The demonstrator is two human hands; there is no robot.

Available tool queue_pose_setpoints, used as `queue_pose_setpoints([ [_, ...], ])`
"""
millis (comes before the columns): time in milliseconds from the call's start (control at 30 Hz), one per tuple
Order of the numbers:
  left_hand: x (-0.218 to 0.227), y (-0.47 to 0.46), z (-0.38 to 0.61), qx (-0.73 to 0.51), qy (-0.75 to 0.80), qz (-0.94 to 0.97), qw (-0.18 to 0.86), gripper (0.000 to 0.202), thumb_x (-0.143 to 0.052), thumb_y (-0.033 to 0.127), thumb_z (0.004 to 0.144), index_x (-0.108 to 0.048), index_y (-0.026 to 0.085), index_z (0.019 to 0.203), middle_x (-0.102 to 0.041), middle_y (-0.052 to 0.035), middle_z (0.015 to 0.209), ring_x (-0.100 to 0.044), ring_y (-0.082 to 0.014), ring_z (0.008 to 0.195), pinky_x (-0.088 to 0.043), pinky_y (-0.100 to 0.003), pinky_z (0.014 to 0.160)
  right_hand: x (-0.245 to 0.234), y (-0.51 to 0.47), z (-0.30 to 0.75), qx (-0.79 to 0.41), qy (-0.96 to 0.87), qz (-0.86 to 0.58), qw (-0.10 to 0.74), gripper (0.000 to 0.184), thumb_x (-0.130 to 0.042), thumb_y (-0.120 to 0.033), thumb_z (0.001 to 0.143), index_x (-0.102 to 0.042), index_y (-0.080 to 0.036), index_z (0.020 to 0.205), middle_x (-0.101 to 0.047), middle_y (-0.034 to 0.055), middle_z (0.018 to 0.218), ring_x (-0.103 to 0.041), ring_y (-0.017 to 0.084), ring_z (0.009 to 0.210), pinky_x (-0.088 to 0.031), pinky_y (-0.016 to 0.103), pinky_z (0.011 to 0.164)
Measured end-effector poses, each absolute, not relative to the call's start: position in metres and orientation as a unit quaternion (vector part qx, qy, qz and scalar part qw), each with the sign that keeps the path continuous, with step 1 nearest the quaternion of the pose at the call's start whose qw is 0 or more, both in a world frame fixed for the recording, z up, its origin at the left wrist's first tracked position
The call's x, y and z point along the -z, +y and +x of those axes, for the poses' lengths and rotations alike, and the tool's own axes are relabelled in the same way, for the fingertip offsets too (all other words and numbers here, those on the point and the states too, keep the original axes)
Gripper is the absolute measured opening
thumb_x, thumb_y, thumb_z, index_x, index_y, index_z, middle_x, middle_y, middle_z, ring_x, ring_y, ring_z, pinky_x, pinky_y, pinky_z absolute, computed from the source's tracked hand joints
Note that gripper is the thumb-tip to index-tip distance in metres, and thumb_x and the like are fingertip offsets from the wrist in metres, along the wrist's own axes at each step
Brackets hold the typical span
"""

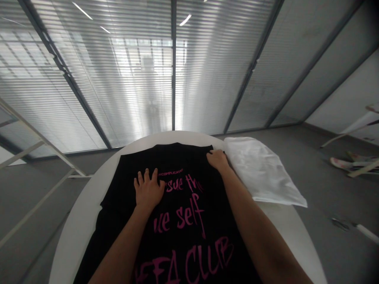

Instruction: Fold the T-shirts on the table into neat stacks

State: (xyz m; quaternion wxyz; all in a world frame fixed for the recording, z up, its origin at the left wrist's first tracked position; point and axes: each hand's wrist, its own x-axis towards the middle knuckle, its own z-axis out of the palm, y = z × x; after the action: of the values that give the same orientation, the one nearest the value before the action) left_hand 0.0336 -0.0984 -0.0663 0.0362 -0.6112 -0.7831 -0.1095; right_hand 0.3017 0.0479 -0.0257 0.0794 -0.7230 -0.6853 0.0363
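A black T-shirt (183,157) with pink lettering lies spread over the round white table (77,228). My left hand (149,188) rests flat on the shirt's upper part, fingers spread, covering some of the print. At the shirt's upper right edge, my right hand (217,159) is closed with its fingers curled at the black fabric. The shirt's right side runs inward here, while a sleeve sticks out on the left. Just beyond my right hand lies a folded white cloth (260,169), overhanging the table's right rim.
Glass panels with blinds (142,98) stand behind the table. A white metal frame (44,142) rises at the left. On the floor at the right are a cable (340,224) and some items beside a rack leg (364,169).
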Motion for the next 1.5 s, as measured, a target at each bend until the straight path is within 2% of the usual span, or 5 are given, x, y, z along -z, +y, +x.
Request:
queue_pose_setpoints([
  [833, 0.058, -0.093, 0.032, 0.166, -0.786, -0.596, 0.011, 0.051, -0.048, 0.035, 0.084, -0.058, 0.025, 0.133, -0.046, -0.0132, 0.145, -0.033, -0.0371, 0.138, -0.022, -0.058, 0.111, -0.023, 0.025, 0.292, -0.171, -0.791, -0.561, 0.175, 0.043, -0.048, -0.024, 0.090, -0.061, -0.013, 0.130, -0.054, 0.0089, 0.140, -0.048, 0.023, 0.130, -0.033, 0.032, 0.110],
  [1000, 0.026, -0.058, 0.044, 0.339, -0.727, -0.564, -0.199, 0.036, -0.040, 0.032, 0.086, -0.071, 0.018, 0.097, -0.070, -0.0092, 0.096, -0.066, -0.0212, 0.088, -0.050, -0.037, 0.086, -0.030, 0.016, 0.288, -0.189, -0.826, -0.511, 0.143, 0.043, -0.046, -0.026, 0.094, -0.059, -0.011, 0.131, -0.050, 0.0107, 0.143, -0.044, 0.022, 0.134, -0.030, 0.032, 0.113],
  [1100, 0.011, -0.031, 0.064, 0.416, -0.656, -0.501, -0.382, 0.037, -0.037, 0.034, 0.086, -0.068, 0.014, 0.089, -0.066, -0.0055, 0.071, -0.057, -0.0126, 0.051, -0.047, -0.026, 0.054, -0.035, 0.008, 0.284, -0.202, -0.850, -0.475, 0.108, 0.041, -0.043, -0.029, 0.096, -0.062, -0.011, 0.127, -0.052, 0.0121, 0.141, -0.043, 0.023, 0.135, -0.029, 0.033, 0.113],
  [1267, 0.012, -0.006, 0.095, 0.444, -0.585, -0.419, -0.534, 0.047, -0.038, 0.051, 0.088, -0.066, 0.014, 0.093, -0.065, -0.0062, 0.074, -0.055, -0.0107, 0.048, -0.044, -0.023, 0.047, -0.039, -0.002, 0.272, -0.205, -0.883, -0.415, 0.077, 0.038, -0.040, -0.029, 0.097, -0.067, -0.010, 0.117, -0.053, 0.0140, 0.139, -0.045, 0.023, 0.132, -0.032, 0.034, 0.111],
  [1500, 0.038, 0.002, 0.098, 0.464, -0.586, -0.443, -0.495, 0.039, -0.062, 0.054, 0.077, -0.055, 0.016, 0.074, -0.057, 0.0009, 0.060, -0.054, -0.0103, 0.047, -0.041, -0.021, 0.044, -0.035, -0.014, 0.253, -0.219, -0.913, -0.339, 0.053, 0.033, -0.042, -0.027, 0.096, -0.068, -0.009, 0.105, -0.059, 0.0164, 0.126, -0.056, 0.022, 0.116, -0.039, 0.033, 0.103],
])
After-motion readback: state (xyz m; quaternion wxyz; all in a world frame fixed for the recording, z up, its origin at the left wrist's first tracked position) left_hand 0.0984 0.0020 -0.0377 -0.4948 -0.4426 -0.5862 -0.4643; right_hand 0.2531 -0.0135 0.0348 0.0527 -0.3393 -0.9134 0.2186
